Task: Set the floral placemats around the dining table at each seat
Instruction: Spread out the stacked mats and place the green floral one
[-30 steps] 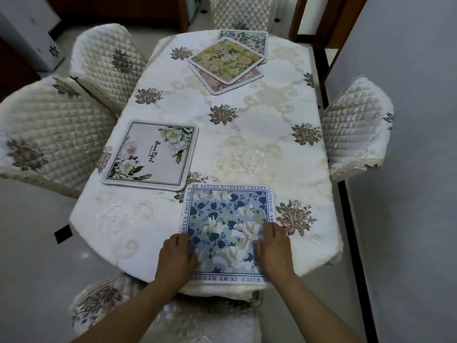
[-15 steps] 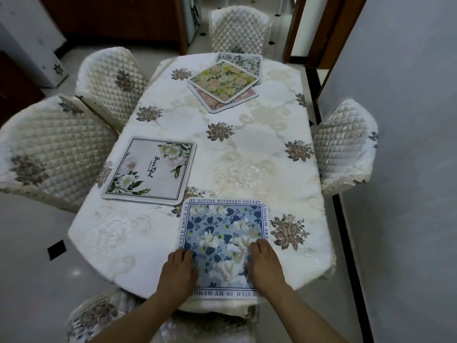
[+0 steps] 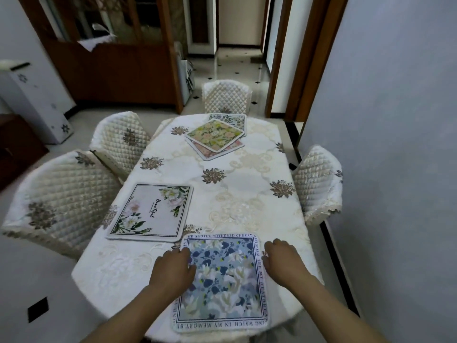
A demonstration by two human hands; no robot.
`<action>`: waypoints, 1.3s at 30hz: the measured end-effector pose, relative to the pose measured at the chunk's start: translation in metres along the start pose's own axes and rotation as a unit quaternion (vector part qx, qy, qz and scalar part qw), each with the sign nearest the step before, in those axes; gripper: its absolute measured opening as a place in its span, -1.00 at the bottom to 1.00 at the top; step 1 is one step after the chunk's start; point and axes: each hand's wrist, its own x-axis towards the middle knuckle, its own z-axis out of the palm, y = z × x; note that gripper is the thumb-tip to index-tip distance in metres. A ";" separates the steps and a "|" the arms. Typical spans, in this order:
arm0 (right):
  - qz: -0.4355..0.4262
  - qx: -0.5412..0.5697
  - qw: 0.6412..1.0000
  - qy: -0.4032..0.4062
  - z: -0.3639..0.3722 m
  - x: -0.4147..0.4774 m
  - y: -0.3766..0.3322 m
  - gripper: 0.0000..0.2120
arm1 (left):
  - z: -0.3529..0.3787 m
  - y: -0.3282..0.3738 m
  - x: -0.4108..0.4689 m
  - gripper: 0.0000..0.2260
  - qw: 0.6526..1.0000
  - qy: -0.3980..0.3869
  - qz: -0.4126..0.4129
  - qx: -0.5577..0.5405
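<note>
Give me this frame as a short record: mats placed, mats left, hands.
placed: blue mat at near end; white mat at left seat
unplaced: stack of mats at far end of table
left hand: open, resting on blue mat's left edge
right hand: open, at blue mat's right edge

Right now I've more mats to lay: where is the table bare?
Bare: the right side beside the right-hand chair, and the left edge by the far-left chair. Crowded: the far end, under the stacked placemats, and the near-left corner with two laid mats.
</note>
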 end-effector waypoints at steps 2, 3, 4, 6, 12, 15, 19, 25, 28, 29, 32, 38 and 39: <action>0.010 -0.001 1.000 0.025 -0.019 -0.010 0.001 -0.79 | -0.011 -0.001 -0.003 -0.73 0.999 0.022 0.015 -0.021; 0.016 0.000 0.999 0.037 -0.028 -0.017 0.002 -0.80 | -0.016 -0.001 -0.004 -0.73 0.999 0.032 0.023 -0.038; 0.018 0.002 0.999 0.049 -0.036 -0.022 0.003 -0.80 | -0.021 0.000 -0.005 -0.74 0.997 0.042 0.029 -0.053; 0.020 0.004 0.997 0.074 -0.050 -0.035 0.008 -0.80 | -0.031 0.005 -0.005 -0.73 0.995 0.061 0.041 -0.066; 0.042 0.021 0.993 0.104 -0.080 -0.063 0.042 -0.79 | -0.059 0.038 -0.009 -0.71 0.992 0.087 0.057 -0.065; 0.041 0.027 0.992 0.112 -0.098 -0.063 0.072 -0.81 | -0.070 0.064 -0.005 -0.71 0.993 0.093 0.055 -0.053; 0.022 0.039 0.991 0.126 -0.119 -0.056 0.132 -0.82 | -0.073 0.113 0.009 -0.69 0.993 0.110 0.032 -0.035; -0.007 0.009 0.990 0.143 -0.156 -0.044 0.255 -0.79 | -0.058 0.224 0.031 -0.70 0.993 0.117 0.008 -0.025; -0.020 0.009 0.990 0.137 -0.171 -0.035 0.303 -0.79 | -0.055 0.274 0.041 -0.71 0.993 0.115 0.001 -0.005; -0.026 0.007 0.991 0.134 -0.175 -0.030 0.312 -0.79 | -0.055 0.284 0.044 -0.71 0.993 0.115 0.000 0.001; -0.048 0.013 0.991 0.121 -0.186 -0.009 0.338 -0.79 | -0.056 0.307 0.056 -0.70 0.993 0.119 -0.012 0.000; -0.076 0.015 0.992 0.101 -0.199 0.064 0.359 -0.78 | -0.060 0.310 0.108 -0.70 0.991 0.127 -0.050 -0.005; -0.079 0.011 0.992 0.096 -0.201 0.077 0.361 -0.77 | -0.061 0.309 0.119 -0.70 0.990 0.128 -0.058 -0.004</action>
